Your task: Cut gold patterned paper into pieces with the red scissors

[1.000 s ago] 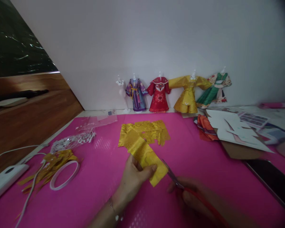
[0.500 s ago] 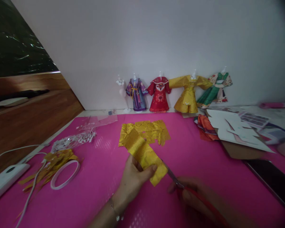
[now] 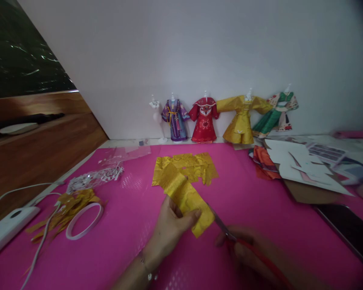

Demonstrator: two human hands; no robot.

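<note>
My left hand [image 3: 174, 223] pinches a strip of yellow patterned fabric [image 3: 186, 197] between thumb and fingers, holding it tilted above the pink mat [image 3: 124, 241]. In my right hand [image 3: 245, 241] is a pair of scissors [image 3: 260, 253] with red handles. Their blades lie along the right edge of the strip; whether they are cutting into it I cannot tell. More yellow fabric pieces [image 3: 205, 165] lie flat on the mat just behind the strip, which partly covers them.
Small dressed mannequins [image 3: 205, 121] line the wall. On the left are a roll of tape [image 3: 69, 231], yellow scraps [image 3: 75, 201], a white power strip [image 3: 12, 225] and its cables. White paper sheets [image 3: 302, 165], red-orange fabric [image 3: 263, 161] and a phone [image 3: 347, 229] lie right.
The view has shifted slightly. Both hands, the yellow strip and the scissors keep nearly the same positions relative to each other.
</note>
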